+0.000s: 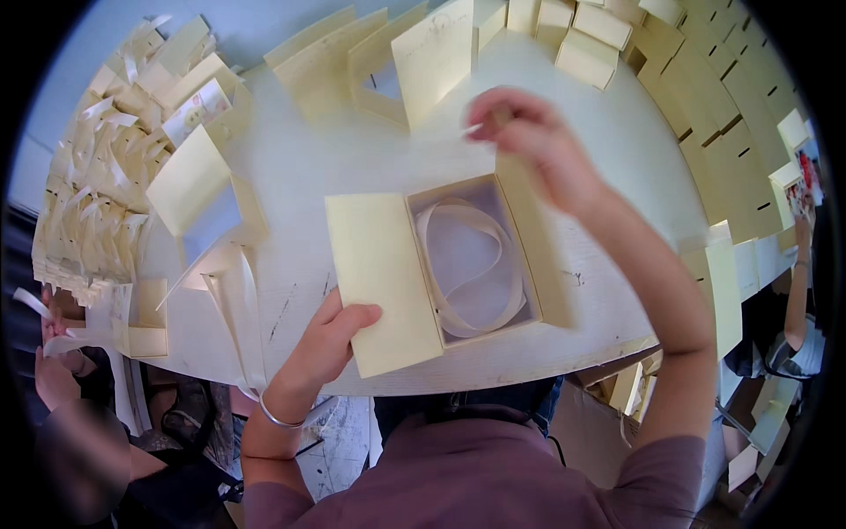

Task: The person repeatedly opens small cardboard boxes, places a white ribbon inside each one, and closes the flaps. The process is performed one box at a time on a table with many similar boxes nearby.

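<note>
A cream cardboard box (534, 264) lies open in front of me, its flaps folded out to both sides. Inside, a loop of pale ribbon (506, 304) is coiled on the whitish bottom. My left hand (333, 339) grips the left flap (381, 282) at its outer edge, thumb on top. Above the box's far right corner, my right hand (539, 150) is raised and blurred. Its fingers are curled together, with a small whitish bit at their tips that I cannot make out.
Open boxes (204, 189) and a heap of ribboned boxes (115, 176) stand at the left. More boxes stand along the far side, and stacked boxes (705, 132) line the right. Another person's hands (55, 353) hold ribbon at the far left; another person's arm (800, 273) shows at the right.
</note>
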### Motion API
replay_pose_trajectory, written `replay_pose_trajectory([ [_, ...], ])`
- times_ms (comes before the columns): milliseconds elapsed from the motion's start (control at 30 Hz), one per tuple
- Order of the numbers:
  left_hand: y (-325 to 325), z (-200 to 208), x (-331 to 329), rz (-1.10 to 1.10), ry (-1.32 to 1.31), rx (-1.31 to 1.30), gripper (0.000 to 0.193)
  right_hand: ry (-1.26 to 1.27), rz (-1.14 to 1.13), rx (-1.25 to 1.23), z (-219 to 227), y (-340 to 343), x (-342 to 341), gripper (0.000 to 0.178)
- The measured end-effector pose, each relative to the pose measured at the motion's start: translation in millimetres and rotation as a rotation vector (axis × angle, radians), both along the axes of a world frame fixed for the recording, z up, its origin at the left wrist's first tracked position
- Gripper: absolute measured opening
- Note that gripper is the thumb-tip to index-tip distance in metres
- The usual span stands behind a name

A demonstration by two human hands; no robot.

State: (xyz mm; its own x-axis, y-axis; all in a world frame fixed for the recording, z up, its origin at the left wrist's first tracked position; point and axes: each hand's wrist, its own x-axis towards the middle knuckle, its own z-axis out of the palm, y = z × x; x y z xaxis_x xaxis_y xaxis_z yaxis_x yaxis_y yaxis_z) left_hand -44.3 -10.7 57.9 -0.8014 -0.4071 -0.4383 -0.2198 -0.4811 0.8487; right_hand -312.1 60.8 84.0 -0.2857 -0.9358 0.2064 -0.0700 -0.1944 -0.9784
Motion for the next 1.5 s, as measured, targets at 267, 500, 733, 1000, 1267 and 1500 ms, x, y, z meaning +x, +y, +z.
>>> replay_pose_trajectory([
  [267, 10.5, -18.2, 2.5, 0.110, 0.098, 0.000, 0.043, 0.615, -0.214, 0.273, -56.3, 87.5, -48.4, 0.027],
  [500, 9.6, -3.2, -7.6, 0.033, 0.060, -0.083, 0.045, 1.604, 0.074, 0.103, 8.3, 60.1, -8.8, 0.035],
  [733, 5.8, -3.3, -12.3, 0.014, 0.047, -0.117, 0.052, 1.485, 0.383, 0.247, -17.2, 4.9, 32.5, 0.015],
  [1000, 16.2, 3.4, -21.6, 0.153, 0.213, -0.265, 0.077, 0.900, 0.102, -0.028, 27.0, 17.0, 6.6, 0.015],
  [1267, -6.4, 58.8, -73.2, 0.201, 0.545, -1.121, 0.089, 0.243, 0.236, -0.106, 65.9, 49.0, 2.6, 0.027],
  [1500, -4.7, 86.5, -125.6, -0.345, 0.405, -0.857, 0.029, -0.179, 0.079, -0.295, 70.9, 43.8, 8.7, 0.021],
])
